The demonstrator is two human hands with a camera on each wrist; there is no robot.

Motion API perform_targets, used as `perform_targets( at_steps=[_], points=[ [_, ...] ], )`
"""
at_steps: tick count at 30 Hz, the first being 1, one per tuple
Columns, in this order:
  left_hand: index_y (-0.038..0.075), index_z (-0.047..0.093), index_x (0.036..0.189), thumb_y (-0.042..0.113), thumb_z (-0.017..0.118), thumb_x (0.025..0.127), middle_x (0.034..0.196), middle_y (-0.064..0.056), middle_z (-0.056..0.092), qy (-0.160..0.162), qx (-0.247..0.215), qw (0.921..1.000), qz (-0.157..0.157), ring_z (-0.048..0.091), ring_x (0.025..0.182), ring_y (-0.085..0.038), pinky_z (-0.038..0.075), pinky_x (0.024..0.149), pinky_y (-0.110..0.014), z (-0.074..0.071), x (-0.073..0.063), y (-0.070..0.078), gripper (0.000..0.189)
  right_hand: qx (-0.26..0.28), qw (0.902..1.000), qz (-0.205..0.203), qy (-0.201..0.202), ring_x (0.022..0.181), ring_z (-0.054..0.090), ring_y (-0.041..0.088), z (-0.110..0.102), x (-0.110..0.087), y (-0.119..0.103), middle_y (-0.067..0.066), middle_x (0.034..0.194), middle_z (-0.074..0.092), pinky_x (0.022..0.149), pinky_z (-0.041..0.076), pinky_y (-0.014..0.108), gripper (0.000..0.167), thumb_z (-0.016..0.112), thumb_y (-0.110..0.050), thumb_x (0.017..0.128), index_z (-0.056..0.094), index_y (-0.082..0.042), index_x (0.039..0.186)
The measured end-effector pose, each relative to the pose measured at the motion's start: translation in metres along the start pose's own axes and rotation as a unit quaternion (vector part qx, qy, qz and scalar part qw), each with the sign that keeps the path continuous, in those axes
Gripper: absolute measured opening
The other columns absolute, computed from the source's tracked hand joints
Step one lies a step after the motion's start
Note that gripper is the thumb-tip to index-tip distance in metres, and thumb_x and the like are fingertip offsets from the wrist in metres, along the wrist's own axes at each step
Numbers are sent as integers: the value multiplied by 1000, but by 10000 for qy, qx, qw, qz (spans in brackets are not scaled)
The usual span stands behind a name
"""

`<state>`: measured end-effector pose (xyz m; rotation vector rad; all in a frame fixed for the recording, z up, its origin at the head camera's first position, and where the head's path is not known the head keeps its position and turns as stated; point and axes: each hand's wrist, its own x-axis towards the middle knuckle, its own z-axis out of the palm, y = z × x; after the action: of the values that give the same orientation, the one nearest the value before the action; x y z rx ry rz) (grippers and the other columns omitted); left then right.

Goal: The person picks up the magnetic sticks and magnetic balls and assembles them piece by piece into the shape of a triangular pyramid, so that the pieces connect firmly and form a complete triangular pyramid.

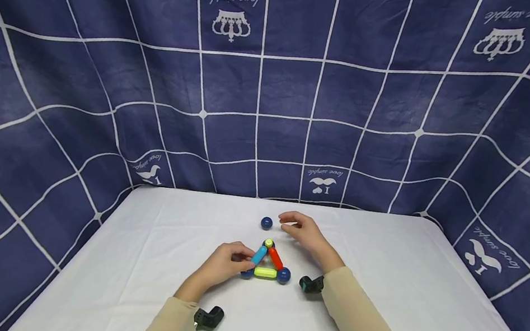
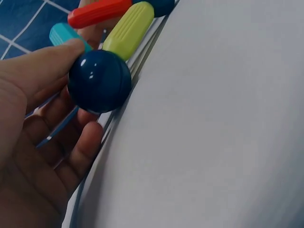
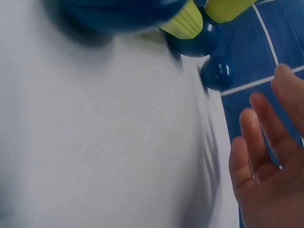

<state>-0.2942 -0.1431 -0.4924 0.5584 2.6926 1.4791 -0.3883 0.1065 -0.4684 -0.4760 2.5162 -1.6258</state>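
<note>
A triangle of building rods and balls lies on the table: a light-blue rod (image 1: 259, 255), a red rod (image 1: 275, 258) and a yellow-green rod (image 1: 266, 272). Dark blue balls form its corners, among them the right one (image 1: 283, 275). At the far corner shows a yellow rod end (image 1: 269, 242). My left hand (image 1: 225, 261) pinches the light-blue rod near the left corner ball (image 2: 99, 80), its thumb against that corner. Beyond the triangle sits a loose dark blue ball (image 1: 266, 223). Just right of this ball, apart from it, my right hand (image 1: 303, 232) hovers with fingers extended and nothing held.
A white cloth (image 1: 126, 282) covers the table. Blue curtains with white lines (image 1: 286, 89) rise behind it and at both sides. Black wrist-worn devices, one at the left wrist (image 1: 209, 318) and one at the right (image 1: 311, 284), stick out beside the sleeves.
</note>
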Motion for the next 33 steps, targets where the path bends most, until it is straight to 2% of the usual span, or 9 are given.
perform_targets(
  at_steps=[5, 10, 18, 23, 26, 33],
  points=[
    [12, 76, 106, 23, 78, 87, 95, 0, 70, -185, -80, 9998, -43, 62, 85, -11, 51, 78, -22, -11, -2, -7, 21, -231, 9997, 66, 85, 92, 64, 20, 9, 14, -1, 13, 124, 68, 75, 52, 28, 31, 69, -15, 94, 67, -10, 124],
    [13, 75, 110, 20, 80, 85, 101, -3, 71, -488, -337, 9982, -76, 62, 91, -12, 50, 81, -21, -17, -4, -12, 26, -355, 9987, 271, 236, 97, 64, 23, 16, 25, -2, 11, 124, 69, 76, 51, 29, 31, 70, -15, 92, 68, -11, 123],
    [9, 72, 115, 14, 82, 81, 105, -6, 69, -744, -678, 9949, -82, 60, 91, -12, 50, 79, -20, -21, -7, -14, 35, -442, 9988, 175, 74, 111, 64, 29, 25, 36, 4, 13, 124, 69, 97, 52, 42, 35, 71, -14, 91, 67, -9, 125],
    [9, 72, 116, 13, 82, 82, 106, -6, 69, -749, -636, 9950, -151, 59, 92, -13, 49, 79, -19, -20, -8, -16, 35, -638, 9980, 9, -32, 112, 62, 28, 31, 40, 9, 12, 124, 69, 101, 48, 43, 35, 73, -15, 90, 68, -10, 125],
    [7, 72, 116, 11, 81, 82, 106, -8, 69, -739, -602, 9953, -156, 59, 92, -15, 49, 79, -19, -19, -7, -16, 35, -741, 9972, -11, 8, 110, 61, 26, 33, 40, 9, 10, 122, 70, 102, 47, 43, 33, 74, -15, 89, 70, -12, 122],
    [7, 73, 113, 13, 83, 81, 104, -8, 69, -843, -775, 9934, -7, 61, 91, -14, 51, 80, -19, -21, -5, -18, 34, -905, 9957, 132, 170, 98, 60, 21, 33, 37, 6, 8, 114, 72, 91, 47, 36, 29, 76, -16, 87, 72, -15, 117]
  ],
)
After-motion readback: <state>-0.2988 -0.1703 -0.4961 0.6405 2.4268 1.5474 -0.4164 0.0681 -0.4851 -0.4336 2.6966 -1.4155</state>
